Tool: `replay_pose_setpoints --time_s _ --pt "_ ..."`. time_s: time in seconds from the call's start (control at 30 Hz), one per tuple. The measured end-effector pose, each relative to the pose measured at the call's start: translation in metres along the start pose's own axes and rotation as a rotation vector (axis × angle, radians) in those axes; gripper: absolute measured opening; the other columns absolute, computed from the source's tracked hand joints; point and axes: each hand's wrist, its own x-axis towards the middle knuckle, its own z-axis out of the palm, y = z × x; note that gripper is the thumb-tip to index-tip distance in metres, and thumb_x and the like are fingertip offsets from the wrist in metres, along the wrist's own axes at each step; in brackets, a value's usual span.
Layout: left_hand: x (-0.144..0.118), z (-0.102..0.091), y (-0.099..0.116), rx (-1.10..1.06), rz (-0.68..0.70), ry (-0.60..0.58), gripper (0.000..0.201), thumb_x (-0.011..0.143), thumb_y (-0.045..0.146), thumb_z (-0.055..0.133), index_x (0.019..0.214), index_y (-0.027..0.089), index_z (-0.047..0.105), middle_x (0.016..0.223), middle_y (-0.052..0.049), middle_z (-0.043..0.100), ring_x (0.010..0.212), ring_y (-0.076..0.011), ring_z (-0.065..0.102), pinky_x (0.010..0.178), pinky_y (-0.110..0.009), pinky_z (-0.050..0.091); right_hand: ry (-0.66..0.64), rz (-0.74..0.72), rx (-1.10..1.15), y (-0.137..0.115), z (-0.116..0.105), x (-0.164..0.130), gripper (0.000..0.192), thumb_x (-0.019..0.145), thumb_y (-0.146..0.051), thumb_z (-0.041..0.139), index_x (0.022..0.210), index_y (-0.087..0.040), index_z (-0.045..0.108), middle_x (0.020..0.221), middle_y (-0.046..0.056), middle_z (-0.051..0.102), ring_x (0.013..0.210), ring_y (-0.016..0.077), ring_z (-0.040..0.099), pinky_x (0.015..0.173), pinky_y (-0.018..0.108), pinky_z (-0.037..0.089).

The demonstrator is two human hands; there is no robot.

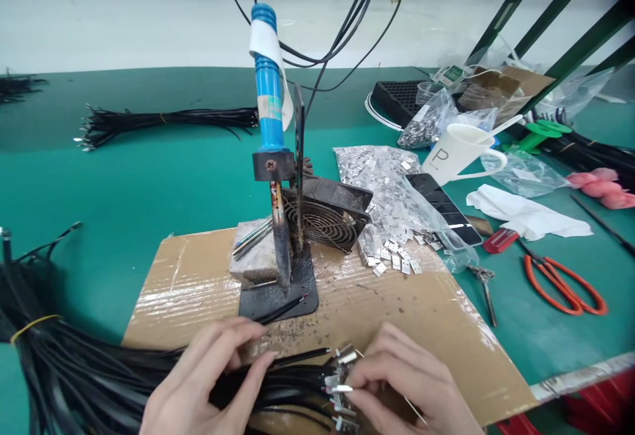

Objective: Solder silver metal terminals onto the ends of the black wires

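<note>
My left hand (208,382) clamps the black wire bundle (278,389); my right hand (411,389) pinches a small silver metal tab (342,389). Judged risk: the tab slips off the wire end, or drifts up toward the blue-handled soldering iron (270,124) just beyond.

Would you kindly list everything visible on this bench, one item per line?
soldering iron: one, blue handle, upright in stand, centre
fan: one, black, behind stand
cardboard sheet: one, brown, under stand
metal tabs: many, silver, right of fan
mug: one, white, right
scissors: one, orange, right
cable bundle: one, black, lower left
left hand: on cable bundle
right hand: pinching a cable end
</note>
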Motion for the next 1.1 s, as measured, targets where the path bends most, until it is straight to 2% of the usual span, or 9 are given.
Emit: replay_pose_setpoints --time_s 0.1,0.23,0.37,0.5,0.6,0.7,0.83,0.97,1.1 --pt "0.007 -0.008 -0.009 0.201 0.056 -0.048 0.041 0.094 0.048 0.066 0.129 0.030 0.058 0.124 -0.007 0.060 0.109 -0.0293 0.071 0.091 -0.039 0.060 -0.048 -0.010 -0.024 -0.002 -0.002 -0.003 0.013 0.095 -0.008 0.071 0.087 -0.018 0.071 0.075 0.001 0.065 0.071 0.0152 0.059 0.060 0.025 0.046" --pt "0.018 -0.013 -0.011 0.243 0.041 -0.235 0.056 0.090 0.046 0.070 0.139 0.031 0.047 0.129 -0.009 0.061 0.104 -0.0313 0.078 0.078 -0.042 0.068 -0.044 -0.036 -0.063 -0.005 -0.003 0.000 0.016 0.096 -0.010 0.071 0.083 -0.018 0.071 0.071 0.001 0.068 0.068 0.0142 0.059 0.058 0.024 0.045" --pt "0.025 -0.012 -0.005 0.196 0.034 -0.303 0.039 0.090 0.040 0.069 0.124 0.030 0.052 0.118 -0.007 0.066 0.072 -0.0258 0.078 0.059 -0.037 0.063 -0.073 -0.078 -0.073 -0.005 -0.003 0.001 0.017 0.095 -0.008 0.071 0.081 -0.018 0.072 0.068 -0.001 0.071 0.065 0.0139 0.058 0.060 0.026 0.047" --pt "0.030 -0.014 -0.002 0.008 0.046 -0.436 0.004 0.097 0.029 0.061 0.098 0.030 0.058 0.093 0.002 0.067 0.074 -0.0193 0.076 0.065 -0.026 0.059 -0.085 -0.049 -0.057 -0.006 -0.003 -0.003 0.017 0.098 -0.017 0.072 0.081 -0.018 0.075 0.067 0.001 0.070 0.064 0.0150 0.059 0.058 0.027 0.047" --pt "0.033 -0.014 0.001 -0.062 0.070 -0.475 0.013 0.099 0.021 0.056 0.089 0.029 0.058 0.085 0.004 0.065 0.075 -0.0153 0.073 0.068 -0.020 0.056 0.039 0.023 0.043 -0.006 -0.004 -0.010 0.037 0.107 -0.046 0.058 0.090 -0.021 0.080 0.070 0.005 0.069 0.067 0.0195 0.063 0.059 0.030 0.050" --pt "0.035 -0.014 0.006 -0.109 0.102 -0.390 0.010 0.100 0.021 0.057 0.093 0.028 0.057 0.096 0.001 0.067 0.088 -0.0136 0.073 0.079 -0.016 0.055 0.334 0.227 0.178 0.001 -0.005 -0.020 0.056 0.109 -0.059 0.039 0.099 -0.028 0.084 0.064 0.005 0.063 0.059 0.0230 0.062 0.054 0.034 0.050" --pt "0.035 -0.016 0.007 -0.208 0.124 -0.348 0.018 0.098 0.014 0.053 0.086 0.027 0.054 0.097 0.000 0.068 0.105 -0.0128 0.071 0.086 -0.012 0.052 0.646 0.468 0.389 0.012 -0.015 -0.029 0.057 0.106 -0.058 0.050 0.066 -0.024 0.072 0.052 0.000 0.051 0.045 0.0166 0.047 0.043 0.028 0.042" --pt "0.029 -0.016 -0.001 -0.442 -0.065 -0.381 0.022 0.099 0.021 0.058 0.079 0.027 0.052 0.084 0.002 0.068 0.080 -0.0120 0.070 0.071 -0.011 0.055 0.618 0.477 0.475 0.013 -0.029 -0.019 0.065 0.105 -0.065 0.042 0.072 -0.022 0.077 0.060 0.005 0.063 0.052 0.0186 0.060 0.048 0.028 0.054" --pt "0.025 -0.009 0.003 -0.623 -0.252 -0.372 0.015 0.093 0.039 0.074 0.100 0.026 0.070 0.081 -0.001 0.073 0.077 -0.0176 0.074 0.069 -0.017 0.061 0.538 0.530 0.272 0.011 -0.031 0.003 0.066 0.104 -0.067 0.041 0.083 -0.019 0.082 0.065 0.009 0.073 0.055 0.0210 0.068 0.049 0.030 0.058"
